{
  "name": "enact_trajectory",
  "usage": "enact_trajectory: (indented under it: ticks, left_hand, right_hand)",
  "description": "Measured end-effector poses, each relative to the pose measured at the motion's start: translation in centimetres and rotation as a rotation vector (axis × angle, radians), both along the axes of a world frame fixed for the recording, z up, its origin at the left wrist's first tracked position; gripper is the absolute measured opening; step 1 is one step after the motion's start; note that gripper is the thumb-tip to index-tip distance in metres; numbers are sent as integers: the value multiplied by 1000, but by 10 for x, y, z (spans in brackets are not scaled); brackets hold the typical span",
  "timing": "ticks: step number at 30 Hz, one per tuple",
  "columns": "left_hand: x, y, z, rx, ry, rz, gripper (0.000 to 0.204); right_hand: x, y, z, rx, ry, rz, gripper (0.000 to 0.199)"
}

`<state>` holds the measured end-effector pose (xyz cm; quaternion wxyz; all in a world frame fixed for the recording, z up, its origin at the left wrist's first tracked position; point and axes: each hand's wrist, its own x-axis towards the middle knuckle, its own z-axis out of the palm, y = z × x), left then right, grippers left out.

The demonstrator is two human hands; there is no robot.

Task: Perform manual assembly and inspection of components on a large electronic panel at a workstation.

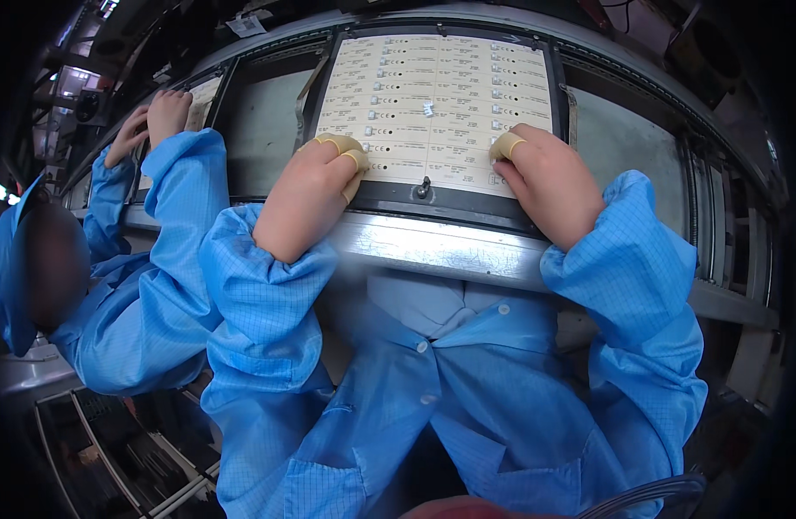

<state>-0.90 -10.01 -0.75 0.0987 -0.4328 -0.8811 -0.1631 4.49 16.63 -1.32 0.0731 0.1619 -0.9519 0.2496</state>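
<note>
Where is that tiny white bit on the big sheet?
The tiny white bit lies near the middle of the pale sheet, above and between the left hand and right hand.

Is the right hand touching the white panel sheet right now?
Touching. The head view shows the right hand with its capped fingertips pressed flat on the white panel sheet near its lower right edge, no gap visible.

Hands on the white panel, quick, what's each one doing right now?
Left hand: curled, capped fingertips pressing the white panel sheet, holding nothing visible.
Right hand: curled, capped fingertips on the same sheet; any small part held cannot be told.
</note>
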Motion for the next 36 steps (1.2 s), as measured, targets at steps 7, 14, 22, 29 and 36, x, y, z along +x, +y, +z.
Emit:
enact_trajectory:
  ticks: [7,14,22,29,36]
  left_hand:
    - [16,-5,-4,189,-71,97,15]
    - [4,15,14,319,15,120,19]
    - [-16,85,-1,51,-167,431,27]
    - [-24,84,-13,101,-115,344,18]
    - [-10,76,-8,431,-293,233,15]
  right_hand:
    - [3,0,1,78,22,24,7]
    - [4,2,5,73,50,44,8]
    - [6,2,-2,56,54,36,9]
    - [6,2,2,11,45,47,9]
    - [3,2,-1,59,59,29,10]
